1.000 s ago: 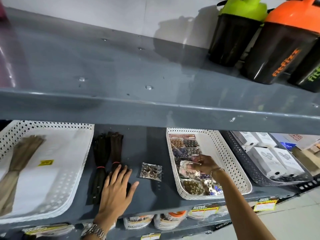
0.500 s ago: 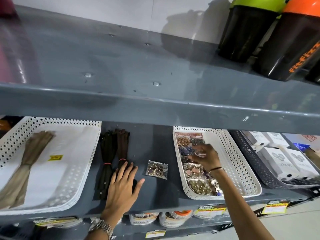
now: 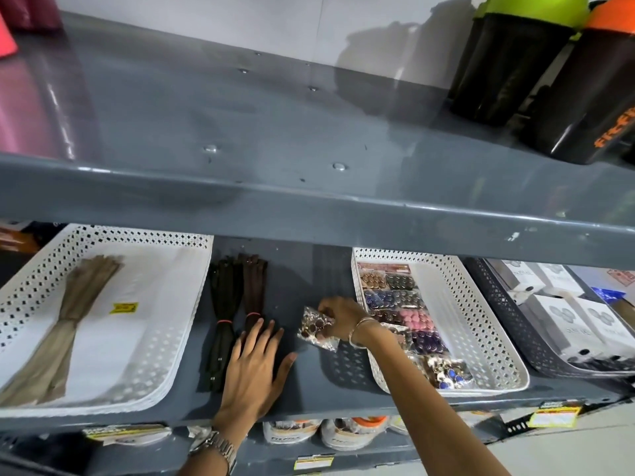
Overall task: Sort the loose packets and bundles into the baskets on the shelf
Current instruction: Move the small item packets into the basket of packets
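Observation:
A clear packet of brown buttons [image 3: 314,328] lies on the grey shelf [image 3: 309,383] between the two white baskets, and my right hand [image 3: 340,317] pinches its top edge. Flat on the shelf rests my left hand [image 3: 256,365], fingers spread, over the lower ends of two dark bundles [image 3: 237,310], one black and one brown. The white basket on the right [image 3: 481,324] holds several button packets along its left side. The white basket on the left [image 3: 144,331] holds one tan bundle [image 3: 68,324] on white paper.
A dark basket [image 3: 498,310] with white boxes stands at the far right. The upper shelf edge [image 3: 309,207] overhangs the baskets, with black shaker bottles [image 3: 515,63] at its right end. Packaged goods sit on the shelf below.
My right hand has left the right white basket and moved left onto the loose button packet, taking hold of it. My left hand has stayed on the dark bundles.

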{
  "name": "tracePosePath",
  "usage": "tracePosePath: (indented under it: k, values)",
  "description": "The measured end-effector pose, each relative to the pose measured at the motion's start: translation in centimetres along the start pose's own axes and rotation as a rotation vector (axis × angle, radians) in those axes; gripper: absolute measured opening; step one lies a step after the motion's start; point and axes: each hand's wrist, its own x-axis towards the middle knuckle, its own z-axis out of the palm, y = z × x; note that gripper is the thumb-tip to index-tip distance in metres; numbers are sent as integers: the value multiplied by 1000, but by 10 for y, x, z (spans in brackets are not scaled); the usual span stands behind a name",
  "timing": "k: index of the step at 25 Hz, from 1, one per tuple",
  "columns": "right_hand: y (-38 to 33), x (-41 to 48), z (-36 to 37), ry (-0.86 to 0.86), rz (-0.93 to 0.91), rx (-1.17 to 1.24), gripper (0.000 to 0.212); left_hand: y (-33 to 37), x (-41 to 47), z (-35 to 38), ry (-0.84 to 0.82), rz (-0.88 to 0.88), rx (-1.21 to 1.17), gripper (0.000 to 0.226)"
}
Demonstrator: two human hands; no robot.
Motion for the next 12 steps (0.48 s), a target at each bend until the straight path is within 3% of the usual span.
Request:
tracePosePath:
  k: [4, 7, 9, 12]
  values:
    - [51, -38, -48, 320, -60, 609, 40, -1, 0, 3, 53, 26, -1, 76]
    - [130, -78, -68, 474, 187, 937, 39, 1, 0, 6, 75, 33, 9, 76]
    - [170, -95, -56, 373, 378, 841, 36, 2, 1, 8, 81, 31, 12, 76]
    - [186, -101, -28, 243, 480, 728, 36, 4, 2, 5, 45, 36, 19, 79]
